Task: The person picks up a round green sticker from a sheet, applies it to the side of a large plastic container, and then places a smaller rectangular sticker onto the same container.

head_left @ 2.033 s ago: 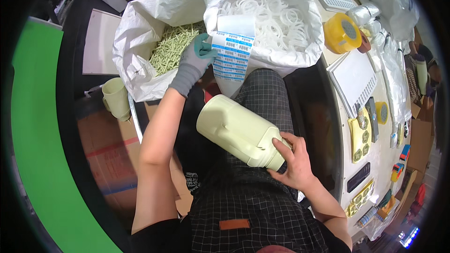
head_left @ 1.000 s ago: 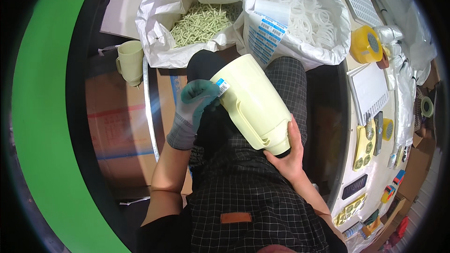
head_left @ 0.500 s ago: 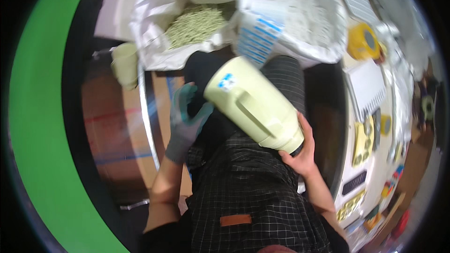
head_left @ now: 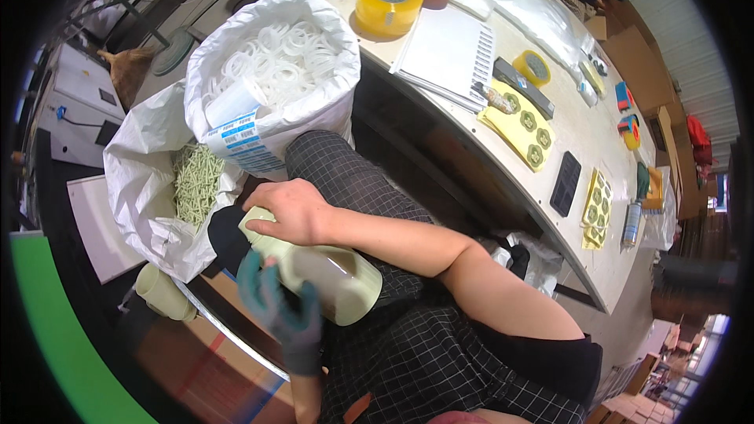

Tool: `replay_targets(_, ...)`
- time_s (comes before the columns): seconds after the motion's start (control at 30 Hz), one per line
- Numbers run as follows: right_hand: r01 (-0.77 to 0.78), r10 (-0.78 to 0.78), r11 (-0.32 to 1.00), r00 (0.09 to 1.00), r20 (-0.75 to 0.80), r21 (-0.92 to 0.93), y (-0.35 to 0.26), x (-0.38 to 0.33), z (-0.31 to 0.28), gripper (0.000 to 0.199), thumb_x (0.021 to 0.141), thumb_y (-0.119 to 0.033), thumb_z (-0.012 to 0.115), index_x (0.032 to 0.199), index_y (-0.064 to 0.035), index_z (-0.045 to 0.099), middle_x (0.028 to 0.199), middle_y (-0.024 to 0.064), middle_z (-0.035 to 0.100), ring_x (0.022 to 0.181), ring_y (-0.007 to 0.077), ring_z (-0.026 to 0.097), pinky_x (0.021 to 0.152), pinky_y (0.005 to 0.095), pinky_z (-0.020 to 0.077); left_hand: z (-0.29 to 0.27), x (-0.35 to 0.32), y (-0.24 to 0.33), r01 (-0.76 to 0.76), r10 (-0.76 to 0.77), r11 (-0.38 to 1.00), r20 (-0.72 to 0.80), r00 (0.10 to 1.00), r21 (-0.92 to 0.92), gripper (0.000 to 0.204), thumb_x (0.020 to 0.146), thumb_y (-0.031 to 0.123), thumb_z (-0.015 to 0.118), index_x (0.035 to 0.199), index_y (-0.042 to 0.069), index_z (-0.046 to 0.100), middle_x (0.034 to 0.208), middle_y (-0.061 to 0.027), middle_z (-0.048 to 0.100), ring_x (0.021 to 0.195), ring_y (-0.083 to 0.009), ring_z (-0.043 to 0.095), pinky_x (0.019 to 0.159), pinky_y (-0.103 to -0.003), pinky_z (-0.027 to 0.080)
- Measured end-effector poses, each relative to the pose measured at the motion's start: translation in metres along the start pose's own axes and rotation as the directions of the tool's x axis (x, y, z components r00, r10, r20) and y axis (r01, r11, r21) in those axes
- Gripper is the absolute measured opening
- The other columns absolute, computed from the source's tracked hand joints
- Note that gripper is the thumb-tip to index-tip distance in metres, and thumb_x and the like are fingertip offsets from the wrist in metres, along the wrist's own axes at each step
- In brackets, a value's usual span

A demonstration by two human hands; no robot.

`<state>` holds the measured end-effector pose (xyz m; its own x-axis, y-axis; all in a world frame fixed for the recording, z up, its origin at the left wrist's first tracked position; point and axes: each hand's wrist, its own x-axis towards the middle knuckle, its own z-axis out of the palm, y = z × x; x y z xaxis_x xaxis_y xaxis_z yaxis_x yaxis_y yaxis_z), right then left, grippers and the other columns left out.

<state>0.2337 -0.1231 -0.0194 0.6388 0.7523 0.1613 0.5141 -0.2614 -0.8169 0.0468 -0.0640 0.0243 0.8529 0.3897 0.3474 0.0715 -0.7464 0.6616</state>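
A pale green jug [head_left: 363,281] with a handle lies slanted across my lap, its wide end toward my body. My bare right hand [head_left: 292,210] reaches across and is closed round the jug's narrower far end. My left hand [head_left: 276,302], in a grey and teal glove, is beside the jug on its left, blurred by motion. Its fingers are spread, and I cannot tell whether they touch the jug. Just beyond my knees stand a white sack [head_left: 149,180] of pale green sticks and another white sack [head_left: 345,94] of translucent rings. A blue-and-white label sheet [head_left: 239,140] hangs over the ring sack's edge.
A pale green cup-like container [head_left: 163,294] is at the left, by cardboard [head_left: 184,361]. The worktable [head_left: 440,122] on the right bears a yellow tape roll [head_left: 389,6], a paper pad [head_left: 444,51], sticker sheets [head_left: 522,122] and a dark phone-like slab [head_left: 566,183]. Another person works at the far end.
My view has swung to the right. The jug has been turned round, its narrow end now away from me. My right hand has crossed to the left with it; my left hand is closer to the jug.
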Motion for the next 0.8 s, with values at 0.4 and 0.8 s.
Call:
replay_targets(0.4, -0.591, -0.043, 0.515, 0.706, -0.707, -0.621, 0.193, -0.181, -0.278, 0.027, 0.091, -0.017, 0.075, 0.115, -0.0045, 0.072, 0.109, 0.016, 0.07, 0.105, 0.0344, 0.063, 0.093, 0.0465, 0.053, 0.065, 0.09, 0.017, -0.448, 0.421, 0.894, 0.301, 0.856, 0.023, 0.054, 0.084, 0.028, 0.082, 0.128, 0.004, 0.065, 0.143, -0.0157, 0.06, 0.135, -0.0399, 0.055, 0.119, -0.061, 0.037)
replay_targets(0.8, -0.6, 0.342, 0.8, 0.471, -0.813, -0.011, 0.192, -0.14, -0.28, 0.032, 0.1, -0.015, 0.066, 0.119, 0.0051, 0.052, 0.111, 0.0279, 0.07, 0.105, 0.0456, 0.069, 0.093, 0.0503, 0.0537, 0.327, 0.199, 0.111, -0.746, 0.716, 0.647, 0.465, 0.521, -0.159, 0.095, 0.092, 0.06, 0.068, 0.16, 0.001, 0.038, 0.169, -0.0197, 0.033, 0.157, -0.0387, 0.03, 0.13, -0.052, 0.022)
